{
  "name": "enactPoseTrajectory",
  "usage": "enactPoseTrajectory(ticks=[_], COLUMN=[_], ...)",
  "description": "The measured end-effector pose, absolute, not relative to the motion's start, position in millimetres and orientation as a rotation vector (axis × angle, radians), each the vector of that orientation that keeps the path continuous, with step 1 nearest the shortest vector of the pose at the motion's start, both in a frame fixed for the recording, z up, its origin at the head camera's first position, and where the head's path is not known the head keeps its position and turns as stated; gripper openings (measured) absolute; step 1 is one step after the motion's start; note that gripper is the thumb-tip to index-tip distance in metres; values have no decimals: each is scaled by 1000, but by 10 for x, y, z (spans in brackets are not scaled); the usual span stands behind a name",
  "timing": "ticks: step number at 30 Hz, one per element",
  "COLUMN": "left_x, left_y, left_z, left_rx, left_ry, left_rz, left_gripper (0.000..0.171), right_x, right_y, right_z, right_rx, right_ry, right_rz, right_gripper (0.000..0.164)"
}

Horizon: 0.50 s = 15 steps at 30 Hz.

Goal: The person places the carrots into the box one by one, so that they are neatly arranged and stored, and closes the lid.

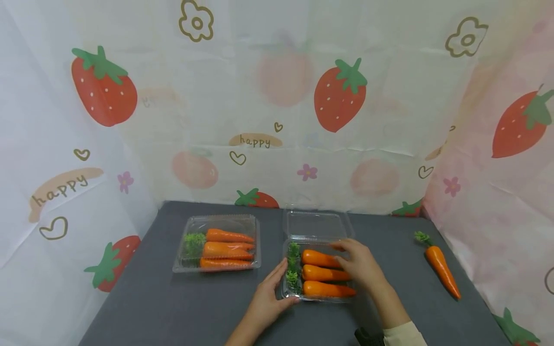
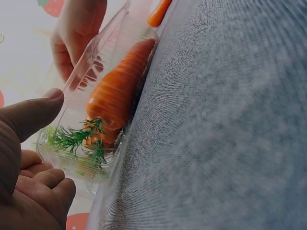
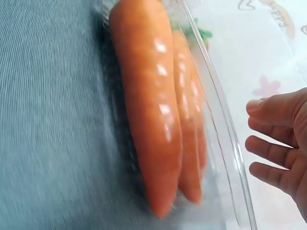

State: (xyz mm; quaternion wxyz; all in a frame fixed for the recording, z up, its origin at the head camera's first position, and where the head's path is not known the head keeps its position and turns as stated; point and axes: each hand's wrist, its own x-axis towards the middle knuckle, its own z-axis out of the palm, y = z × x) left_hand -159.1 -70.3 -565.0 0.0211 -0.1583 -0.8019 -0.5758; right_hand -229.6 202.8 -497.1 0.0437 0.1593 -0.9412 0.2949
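Note:
In the head view, a clear plastic clamshell box holds three orange carrots, side by side, their green leafy tops at the left end. Its clear lid lies folded back behind it. My left hand is at the box's left side, thumb by the front corner and fingers along the side; firm contact is unclear. Over the right end, my right hand hovers above the carrot tips. The right wrist view shows that hand's fingers apart, with nothing between them, beside the box's rim.
A closed clear box with several carrots stands on the left of the grey tabletop. One loose carrot lies at the right. Strawberry-printed cloth encloses the back and sides.

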Motion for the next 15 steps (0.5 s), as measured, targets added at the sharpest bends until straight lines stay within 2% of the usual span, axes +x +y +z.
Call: enactPoseTrajectory(ticks=[15], left_x=[-1585], left_y=[-695], left_z=[-5650], left_rx=[-486], left_ry=[-2468], left_rz=[-1808], left_gripper=[94], right_x=[-2283], right_y=[2552], right_z=[-4828], right_rx=[427], right_ry=[-2827], right_rz=[726], right_gripper=[37])
